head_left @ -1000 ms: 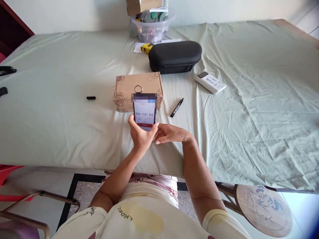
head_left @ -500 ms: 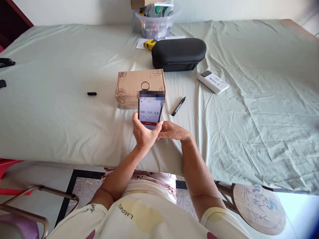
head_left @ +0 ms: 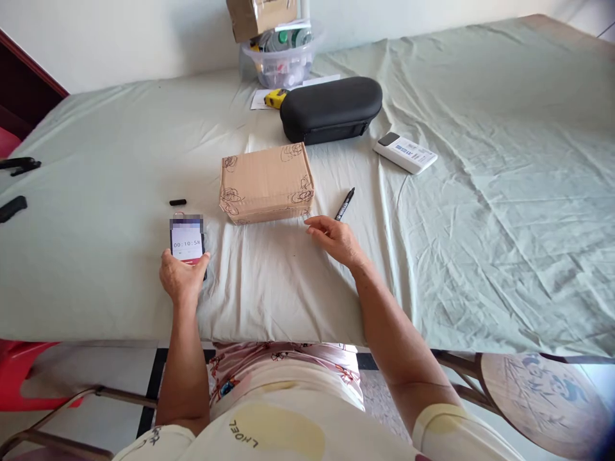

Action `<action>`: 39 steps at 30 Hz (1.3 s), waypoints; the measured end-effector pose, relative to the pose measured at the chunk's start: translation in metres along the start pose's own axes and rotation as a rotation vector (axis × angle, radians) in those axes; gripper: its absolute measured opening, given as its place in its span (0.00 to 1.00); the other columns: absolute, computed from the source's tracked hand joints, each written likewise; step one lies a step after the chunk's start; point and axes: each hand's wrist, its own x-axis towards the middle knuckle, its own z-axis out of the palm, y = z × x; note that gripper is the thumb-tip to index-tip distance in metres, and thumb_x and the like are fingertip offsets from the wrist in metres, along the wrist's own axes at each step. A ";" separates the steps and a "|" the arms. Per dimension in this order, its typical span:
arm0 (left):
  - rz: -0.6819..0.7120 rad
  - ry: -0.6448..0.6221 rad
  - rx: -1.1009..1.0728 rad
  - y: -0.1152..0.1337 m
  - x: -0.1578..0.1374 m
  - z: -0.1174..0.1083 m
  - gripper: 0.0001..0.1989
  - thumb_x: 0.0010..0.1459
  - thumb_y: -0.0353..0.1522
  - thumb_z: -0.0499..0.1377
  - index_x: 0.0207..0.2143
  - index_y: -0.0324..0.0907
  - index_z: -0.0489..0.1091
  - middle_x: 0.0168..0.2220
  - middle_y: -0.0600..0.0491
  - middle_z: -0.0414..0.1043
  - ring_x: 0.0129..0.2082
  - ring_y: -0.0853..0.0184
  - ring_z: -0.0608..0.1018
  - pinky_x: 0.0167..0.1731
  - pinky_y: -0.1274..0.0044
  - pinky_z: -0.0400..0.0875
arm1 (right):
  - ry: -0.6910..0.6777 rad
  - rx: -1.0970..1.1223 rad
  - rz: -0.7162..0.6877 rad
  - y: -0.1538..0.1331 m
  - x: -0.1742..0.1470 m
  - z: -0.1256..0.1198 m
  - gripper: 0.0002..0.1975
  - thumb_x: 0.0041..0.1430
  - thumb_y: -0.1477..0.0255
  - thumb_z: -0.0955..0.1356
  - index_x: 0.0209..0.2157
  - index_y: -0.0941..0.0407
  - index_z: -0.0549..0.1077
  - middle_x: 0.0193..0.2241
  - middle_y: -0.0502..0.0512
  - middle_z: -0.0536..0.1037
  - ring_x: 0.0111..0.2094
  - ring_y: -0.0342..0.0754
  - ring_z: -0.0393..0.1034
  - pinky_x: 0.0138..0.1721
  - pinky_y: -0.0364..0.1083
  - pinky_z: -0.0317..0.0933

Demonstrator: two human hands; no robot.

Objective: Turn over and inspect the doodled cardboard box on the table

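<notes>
My left hand (head_left: 181,276) grips a smartphone (head_left: 187,238) by its lower end, low over the cloth at the left. Its screen reads 00:10:58 above a red bar, and a ring shows at its top edge. My right hand (head_left: 336,239) holds nothing; its loosely bent fingers are a little apart, by the front right corner of a cardboard box (head_left: 266,178). Black scribbles mark the box's corners. Just beyond my right hand lies an uncapped black marker (head_left: 346,202), its lower end close to my knuckles. The black cap (head_left: 177,202) lies beyond the phone.
Behind the box sit a black zip case (head_left: 331,109), a yellow tape measure (head_left: 275,98) and a plastic basket (head_left: 283,67) of bottles. A white power-bank-like device (head_left: 406,152) lies to the right. Black objects (head_left: 19,165) lie at the far left. A pale green cloth (head_left: 480,192) covers the table.
My left hand has carried the phone from in front of the box to the left and lowered it. My right hand has come away from the phone and stays near the marker.
</notes>
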 end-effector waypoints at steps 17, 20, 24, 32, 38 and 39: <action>0.614 -0.016 -0.415 0.079 -0.007 0.021 0.44 0.65 0.49 0.64 0.75 0.42 0.53 0.76 0.36 0.56 0.78 0.46 0.57 0.76 0.52 0.56 | 0.519 -0.569 0.075 0.055 0.005 -0.029 0.13 0.65 0.68 0.66 0.45 0.52 0.82 0.51 0.63 0.84 0.60 0.65 0.70 0.62 0.69 0.60; 0.689 0.038 -0.578 0.114 -0.012 0.042 0.45 0.66 0.51 0.63 0.77 0.44 0.50 0.78 0.37 0.51 0.79 0.46 0.55 0.76 0.52 0.56 | 0.564 -0.568 0.037 0.058 0.006 -0.030 0.16 0.65 0.67 0.66 0.50 0.52 0.80 0.55 0.64 0.82 0.63 0.65 0.69 0.64 0.71 0.59; 0.654 0.081 -0.677 0.125 -0.019 0.066 0.49 0.68 0.49 0.63 0.79 0.45 0.39 0.78 0.35 0.50 0.79 0.51 0.57 0.74 0.55 0.61 | 0.489 -0.498 -0.121 0.054 0.009 -0.012 0.29 0.65 0.67 0.65 0.66 0.54 0.69 0.61 0.67 0.78 0.65 0.63 0.70 0.67 0.67 0.63; 0.383 -0.128 -0.698 0.105 -0.023 0.104 0.48 0.65 0.45 0.67 0.76 0.40 0.46 0.73 0.31 0.62 0.74 0.51 0.69 0.72 0.60 0.66 | 0.197 -0.399 -0.127 0.041 0.012 0.025 0.40 0.63 0.66 0.68 0.74 0.55 0.57 0.63 0.69 0.76 0.65 0.64 0.72 0.66 0.66 0.67; 0.494 0.091 -0.674 0.106 -0.035 0.097 0.40 0.66 0.49 0.64 0.72 0.42 0.55 0.68 0.36 0.68 0.65 0.54 0.77 0.60 0.66 0.76 | 0.433 -0.328 -0.195 0.026 -0.003 0.009 0.32 0.68 0.59 0.67 0.70 0.50 0.64 0.48 0.61 0.79 0.51 0.58 0.75 0.57 0.62 0.72; 0.527 0.142 -0.678 0.106 -0.038 0.093 0.39 0.68 0.51 0.62 0.71 0.41 0.57 0.66 0.36 0.69 0.62 0.55 0.78 0.58 0.67 0.77 | 0.491 -0.322 -0.214 0.023 -0.006 0.008 0.32 0.69 0.58 0.66 0.70 0.50 0.64 0.46 0.60 0.77 0.49 0.58 0.75 0.56 0.61 0.72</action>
